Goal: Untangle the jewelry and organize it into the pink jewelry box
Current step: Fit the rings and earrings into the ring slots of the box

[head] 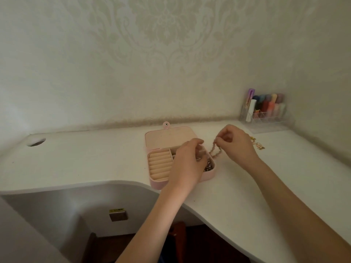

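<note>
From the head view, we are pinching a beaded chain (215, 151) in our right hand (235, 144), fingers clamped on its top end, just right of the pink box (161, 178) at frame centre. Our left hand (187, 160) is hovering over the box with fingers curled; whether it is gripping anything we cannot tell. Some dark beads (208, 167) are already lying in the right compartment; gold pieces (257, 144) are waiting further right.

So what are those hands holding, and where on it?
The right hand pinches the top of a beaded chain. What the left hand holds cannot be told.
</note>
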`<state>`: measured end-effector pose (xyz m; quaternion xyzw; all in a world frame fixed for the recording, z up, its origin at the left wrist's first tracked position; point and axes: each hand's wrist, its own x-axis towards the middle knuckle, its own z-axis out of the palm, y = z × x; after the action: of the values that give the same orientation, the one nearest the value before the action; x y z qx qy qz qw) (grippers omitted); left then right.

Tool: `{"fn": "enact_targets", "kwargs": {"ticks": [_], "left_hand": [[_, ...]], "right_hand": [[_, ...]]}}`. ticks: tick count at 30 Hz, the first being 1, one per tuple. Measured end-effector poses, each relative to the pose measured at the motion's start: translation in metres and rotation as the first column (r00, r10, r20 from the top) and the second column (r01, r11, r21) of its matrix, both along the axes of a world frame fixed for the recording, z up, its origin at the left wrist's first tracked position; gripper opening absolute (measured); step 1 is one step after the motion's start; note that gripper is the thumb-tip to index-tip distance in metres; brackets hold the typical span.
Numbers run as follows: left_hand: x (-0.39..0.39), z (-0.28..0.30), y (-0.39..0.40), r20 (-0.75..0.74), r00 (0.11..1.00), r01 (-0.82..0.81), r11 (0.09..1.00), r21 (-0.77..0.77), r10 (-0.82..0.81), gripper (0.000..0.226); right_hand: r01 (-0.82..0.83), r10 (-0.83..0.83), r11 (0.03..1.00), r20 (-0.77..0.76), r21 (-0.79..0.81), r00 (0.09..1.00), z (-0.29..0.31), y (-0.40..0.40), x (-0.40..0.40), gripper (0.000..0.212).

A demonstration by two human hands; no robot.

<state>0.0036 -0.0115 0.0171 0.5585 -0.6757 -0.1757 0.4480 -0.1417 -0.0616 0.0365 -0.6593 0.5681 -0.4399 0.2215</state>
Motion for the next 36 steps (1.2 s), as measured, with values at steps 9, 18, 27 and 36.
{"fn": "enact_targets", "kwargs": {"ticks": [9,18,27,36], "left_hand": [[0.013,0.017,0.002,-0.407,0.912,0.005,0.994,0.105,0.039,0.009],[0.035,0.023,0.007,-0.063,0.985,-0.156,0.987,0.022,0.157,0.011],[0.03,0.021,0.012,0.453,0.859,-0.24,0.969,-0.059,0.24,0.018],[0.036,0.012,0.006,0.337,0.922,-0.218,0.975,0.045,0.19,0.027]], "right_hand": [[-0.28,0.227,0.959,0.449,0.055,0.864,0.022,0.02,0.016,0.005],[-0.171,0.165,0.984,-0.091,-0.052,0.982,0.002,0.014,0.024,0.011],[-0.198,0.18,0.98,-0.36,-0.012,0.915,-0.004,0.014,0.027,0.009],[0.118,-0.145,0.978,-0.153,-0.173,0.978,0.001,-0.007,-0.023,0.011]]}}
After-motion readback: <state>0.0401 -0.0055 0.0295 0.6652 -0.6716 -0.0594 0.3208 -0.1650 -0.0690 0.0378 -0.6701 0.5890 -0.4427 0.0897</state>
